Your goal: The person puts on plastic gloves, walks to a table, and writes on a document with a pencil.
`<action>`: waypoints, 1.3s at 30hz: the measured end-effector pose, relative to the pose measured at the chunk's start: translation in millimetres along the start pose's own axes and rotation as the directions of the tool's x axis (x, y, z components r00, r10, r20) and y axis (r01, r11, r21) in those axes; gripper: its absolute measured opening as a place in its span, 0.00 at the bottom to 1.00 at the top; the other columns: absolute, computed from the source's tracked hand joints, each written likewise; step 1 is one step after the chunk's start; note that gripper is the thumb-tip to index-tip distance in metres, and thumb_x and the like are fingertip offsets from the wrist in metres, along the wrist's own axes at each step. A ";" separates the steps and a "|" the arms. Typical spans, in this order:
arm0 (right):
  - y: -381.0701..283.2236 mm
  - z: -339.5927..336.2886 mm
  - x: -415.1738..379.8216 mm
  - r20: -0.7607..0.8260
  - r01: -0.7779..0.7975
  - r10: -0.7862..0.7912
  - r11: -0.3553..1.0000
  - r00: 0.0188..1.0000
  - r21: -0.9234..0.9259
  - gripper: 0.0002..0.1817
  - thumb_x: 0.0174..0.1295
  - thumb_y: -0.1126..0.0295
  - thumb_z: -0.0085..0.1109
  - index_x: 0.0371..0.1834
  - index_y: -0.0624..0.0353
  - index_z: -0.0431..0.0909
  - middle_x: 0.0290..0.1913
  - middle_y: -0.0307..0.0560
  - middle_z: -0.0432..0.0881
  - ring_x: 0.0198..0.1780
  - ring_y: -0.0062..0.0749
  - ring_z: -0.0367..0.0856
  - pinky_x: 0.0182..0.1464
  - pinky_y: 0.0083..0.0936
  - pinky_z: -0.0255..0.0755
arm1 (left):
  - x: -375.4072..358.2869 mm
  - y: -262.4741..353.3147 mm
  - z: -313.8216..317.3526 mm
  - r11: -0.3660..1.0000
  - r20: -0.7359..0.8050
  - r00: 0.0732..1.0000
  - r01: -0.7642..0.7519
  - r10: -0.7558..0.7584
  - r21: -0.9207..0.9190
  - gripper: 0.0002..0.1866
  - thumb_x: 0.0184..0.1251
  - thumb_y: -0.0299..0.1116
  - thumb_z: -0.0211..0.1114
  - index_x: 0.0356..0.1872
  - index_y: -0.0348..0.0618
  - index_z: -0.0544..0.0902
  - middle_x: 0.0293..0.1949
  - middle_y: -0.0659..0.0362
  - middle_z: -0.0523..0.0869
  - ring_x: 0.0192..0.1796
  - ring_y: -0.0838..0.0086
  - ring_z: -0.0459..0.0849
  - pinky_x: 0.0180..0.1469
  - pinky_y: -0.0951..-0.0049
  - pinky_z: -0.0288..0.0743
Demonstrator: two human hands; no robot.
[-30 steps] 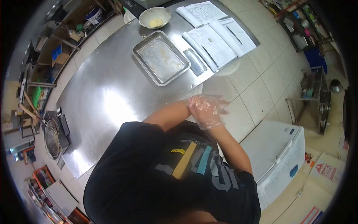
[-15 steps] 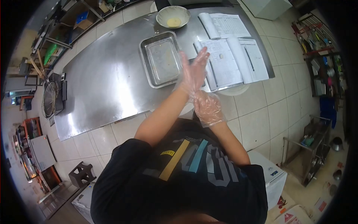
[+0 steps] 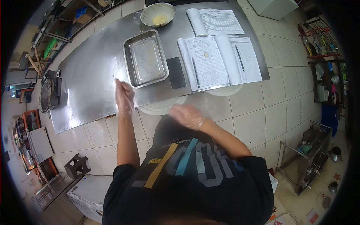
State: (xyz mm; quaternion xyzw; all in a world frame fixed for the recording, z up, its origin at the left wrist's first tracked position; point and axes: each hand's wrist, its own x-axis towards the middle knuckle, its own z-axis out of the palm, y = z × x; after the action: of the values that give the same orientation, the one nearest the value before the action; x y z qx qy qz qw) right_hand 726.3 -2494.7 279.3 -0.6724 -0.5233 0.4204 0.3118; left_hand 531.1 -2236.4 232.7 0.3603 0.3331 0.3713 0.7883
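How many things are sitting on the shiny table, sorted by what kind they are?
Metal tray: 1
Bowl: 1
Open paper logbooks: 2
Pens: 2
Dark flat phone-like slab: 1
Total: 7 on the table

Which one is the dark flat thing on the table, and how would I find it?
Start at the long shiny metal table. Find the empty metal tray near its middle and the open notebook with a pen to the side. The dark flat thing lies between them, near the table's front edge; it is the only black, smooth rectangle there.
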 end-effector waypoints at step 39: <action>133.6 -65.5 -110.6 -0.282 0.165 0.334 0.338 0.899 0.927 0.35 0.68 0.79 0.64 0.79 0.61 0.66 0.54 0.43 0.81 0.52 0.31 0.85 0.52 0.26 0.80 | -16.4 -205.9 70.6 0.013 -0.088 0.789 0.101 0.608 0.995 0.21 0.77 0.43 0.57 0.61 0.40 0.80 0.68 0.46 0.73 0.80 0.49 0.60 0.79 0.31 0.42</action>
State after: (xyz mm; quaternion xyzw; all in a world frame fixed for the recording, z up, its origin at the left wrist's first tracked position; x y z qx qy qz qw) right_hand 832.8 -2634.6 220.6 -0.4710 -0.0676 0.5014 0.7226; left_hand 649.9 -2368.2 105.7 0.7376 0.6091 0.2657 0.1195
